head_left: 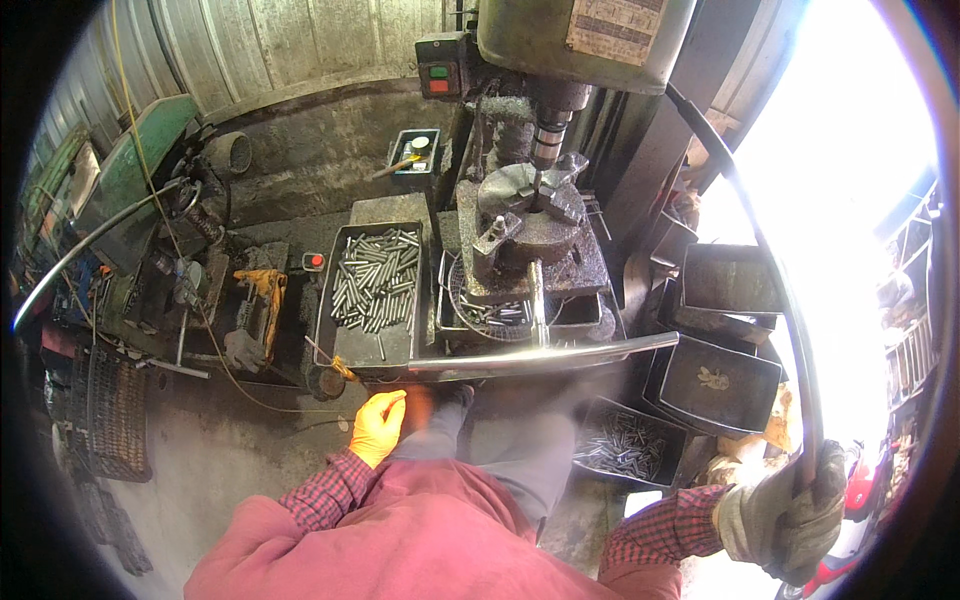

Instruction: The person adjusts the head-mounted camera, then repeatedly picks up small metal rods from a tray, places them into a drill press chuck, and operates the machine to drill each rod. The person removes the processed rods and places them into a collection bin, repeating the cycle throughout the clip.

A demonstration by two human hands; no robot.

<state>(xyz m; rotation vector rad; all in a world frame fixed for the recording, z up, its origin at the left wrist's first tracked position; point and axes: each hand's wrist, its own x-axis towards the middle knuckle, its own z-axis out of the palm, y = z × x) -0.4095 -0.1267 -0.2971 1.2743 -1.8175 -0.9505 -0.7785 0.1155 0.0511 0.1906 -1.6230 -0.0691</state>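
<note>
My right hand (790, 515), in a grey glove, is wrapped round the lower end of a long dark curved lever (780, 260) that runs up to the drill press head (580, 45). My left hand (378, 428), in an orange glove, is just in front of the bench edge with its fingers pressed together; whether they hold anything small is hidden. Below the spindle (549, 135), a jawed chuck (525, 225) sits on the press table, wet-looking and dotted with chips. A tray (405, 345) of short metal rods (375, 280) stands left of the press.
A polished bar (600, 352) crosses the bench front. Dark bins (725, 380) are stacked at right, and a bin of metal pieces (620, 445) sits near my legs. A small box with a brush (398, 166) stands behind the tray. Green machinery (140, 190) is at left.
</note>
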